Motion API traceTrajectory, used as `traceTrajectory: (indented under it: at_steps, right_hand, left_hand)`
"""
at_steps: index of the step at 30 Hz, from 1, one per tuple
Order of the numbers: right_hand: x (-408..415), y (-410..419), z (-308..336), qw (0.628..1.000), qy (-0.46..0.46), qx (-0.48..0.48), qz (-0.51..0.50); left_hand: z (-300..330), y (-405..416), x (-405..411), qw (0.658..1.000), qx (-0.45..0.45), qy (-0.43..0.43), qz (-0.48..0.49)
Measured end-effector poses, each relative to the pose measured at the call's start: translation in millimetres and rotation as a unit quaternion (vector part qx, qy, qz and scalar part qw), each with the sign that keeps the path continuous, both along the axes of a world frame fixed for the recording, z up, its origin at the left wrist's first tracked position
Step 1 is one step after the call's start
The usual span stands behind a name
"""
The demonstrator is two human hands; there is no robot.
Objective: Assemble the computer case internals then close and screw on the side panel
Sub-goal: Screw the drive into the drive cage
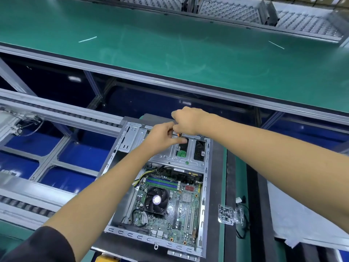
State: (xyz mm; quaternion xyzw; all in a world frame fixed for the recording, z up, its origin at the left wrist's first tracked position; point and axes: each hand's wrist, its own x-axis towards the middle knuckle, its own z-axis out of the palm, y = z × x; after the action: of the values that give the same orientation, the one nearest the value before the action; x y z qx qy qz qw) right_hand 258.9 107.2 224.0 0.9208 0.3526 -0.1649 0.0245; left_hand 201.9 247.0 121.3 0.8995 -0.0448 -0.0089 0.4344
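At six o'clock, nearest you, the open computer case [205,195] lies flat on the table [231,186], its motherboard [175,207] and CPU fan [156,201] exposed and no side panel fitted. Toward twelve o'clock in the case, both your hands meet over the metal drive cage [179,154]. Your left hand [162,137] has fingers curled at the cage's far rail; your right hand [186,120] is clenched round a small orange-tipped tool [177,135], probably a screwdriver, though I cannot tell for sure. Keep the tip square and steady with the left, so nothing drops onto the board. At three o'clock a clear plastic tray of small parts [229,214] lies beside a black cable [243,224]. At nine o'clock run roller conveyor rails [56,112]; farther off lies a green conveyor belt [170,44], then grey trays [306,21].
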Motion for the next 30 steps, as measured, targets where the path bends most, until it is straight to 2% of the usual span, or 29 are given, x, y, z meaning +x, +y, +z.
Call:
traceTrajectory:
  at_steps: [3,6,8,10,12,17,24,27,30]
  right_hand:
    - [2,1,4,0.999,-0.017,-0.032,0.028]
    - [8,-6,14,0.986,-0.055,-0.05,0.146]
    - [8,-9,15,0.982,-0.052,-0.046,0.178]
    - [9,-8,12,0.987,-0.035,-0.03,0.153]
    - [8,-7,11,0.992,-0.035,-0.041,0.115]
    - [4,2,11,0.987,-0.096,-0.1,0.081]
    - [8,-11,17,0.976,-0.059,-0.055,0.202]
    - [7,-7,15,0.986,-0.036,-0.053,0.156]
    - [3,0,14,0.988,-0.061,-0.09,0.105]
  left_hand:
    - [4,-3,3,0.999,-0.04,0.018,-0.021]
    - [5,6,4,0.999,-0.016,0.014,-0.044]
    - [5,8,5,0.998,0.006,0.016,-0.06]
    - [4,8,5,0.998,0.019,0.016,-0.065]
    - [2,7,3,0.999,-0.015,0.023,-0.044]
    - [-1,-5,4,0.999,-0.035,-0.009,-0.002]
    - [6,6,5,0.999,-0.005,0.018,-0.051]
    - [5,7,4,0.998,0.008,0.025,-0.057]
    - [3,3,2,1.0,-0.02,0.0,-0.006]
